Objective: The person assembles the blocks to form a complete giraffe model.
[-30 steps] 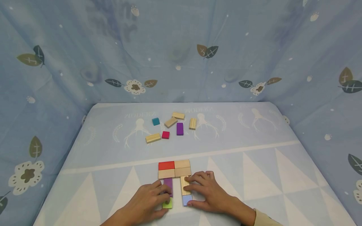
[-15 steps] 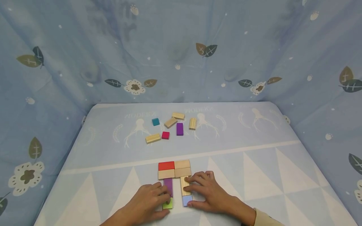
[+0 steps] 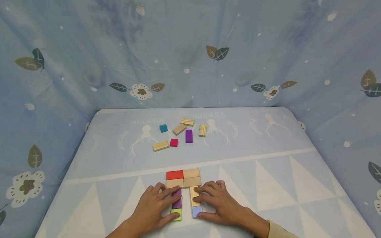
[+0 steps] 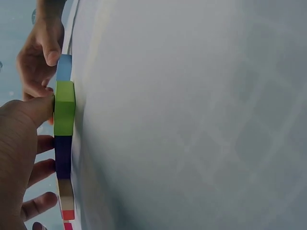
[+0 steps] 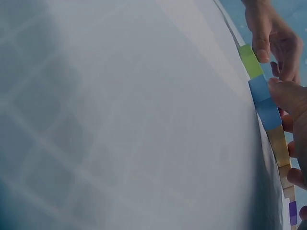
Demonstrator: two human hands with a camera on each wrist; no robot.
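Flat wooden blocks lie joined on the cloth in the head view. One red block (image 3: 174, 175) and several plain blocks (image 3: 192, 181) make a rectangle, with two columns below. At the left column, fingers of my left hand (image 3: 150, 206) touch the purple block (image 3: 177, 205), with the thumb at the green block (image 3: 176, 210). My right hand (image 3: 221, 205) rests its fingertips on the plain block (image 3: 194, 193) of the right column, thumb at the light-blue block (image 3: 196, 211). Left wrist view: my thumb meets the green block (image 4: 64, 110). Right wrist view: the other thumb touches the blue block (image 5: 266, 103).
Farther back lie loose blocks: a teal one (image 3: 163, 128), a purple one (image 3: 189, 136), a small red one (image 3: 174, 142) and several plain ones (image 3: 160, 146). Patterned cloth walls (image 3: 190, 59) rise behind and beside the cloth-covered table (image 3: 253, 142).
My left hand's fingers have spread and shifted up along the purple block, and its thumb has moved up onto the green block. My right hand and the far blocks stay put.
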